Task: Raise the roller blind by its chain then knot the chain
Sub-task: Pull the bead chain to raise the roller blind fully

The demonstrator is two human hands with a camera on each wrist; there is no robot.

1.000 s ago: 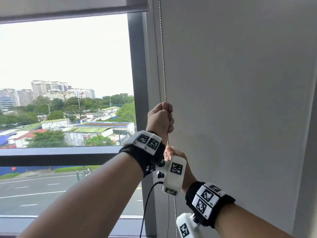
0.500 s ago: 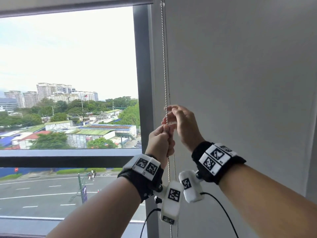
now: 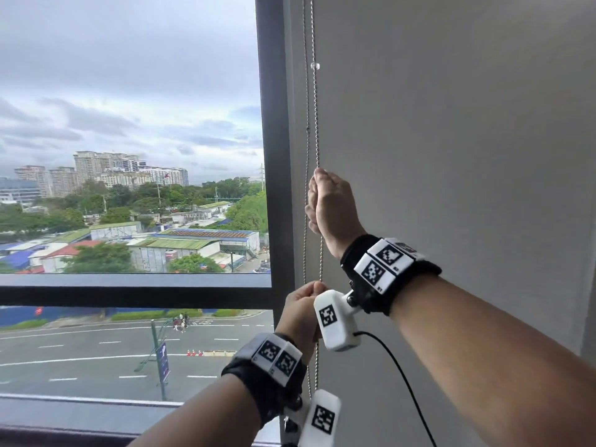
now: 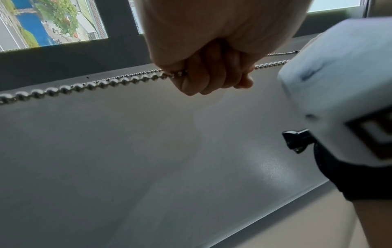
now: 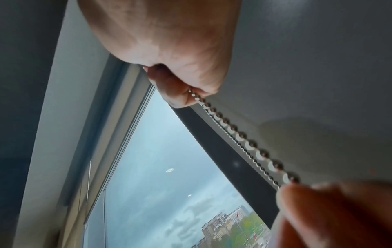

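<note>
A metal bead chain (image 3: 316, 124) hangs in two strands beside the dark window post. My right hand (image 3: 322, 201) grips the nearer strand at about mid-height, fingers curled round it. Lower down, my left hand (image 3: 303, 304) holds the same strand in a fist. In the left wrist view the chain (image 4: 84, 85) runs through the closed left hand (image 4: 203, 73). The right wrist view shows the right hand (image 5: 180, 90) pinching the chain (image 5: 239, 135). A clear stopper bead (image 3: 315, 65) sits high on the chain. The blind's fabric is out of the head view.
A dark vertical window post (image 3: 274, 156) stands just left of the chain, and a plain grey panel (image 3: 451, 140) fills the right side. A dark horizontal bar (image 3: 129, 290) crosses the glass. The window ledge (image 3: 96, 411) lies below.
The left hand has gone down along the chain. The right hand rose from below it and now grips above it. The blind's lower edge has left the top of the head view.
</note>
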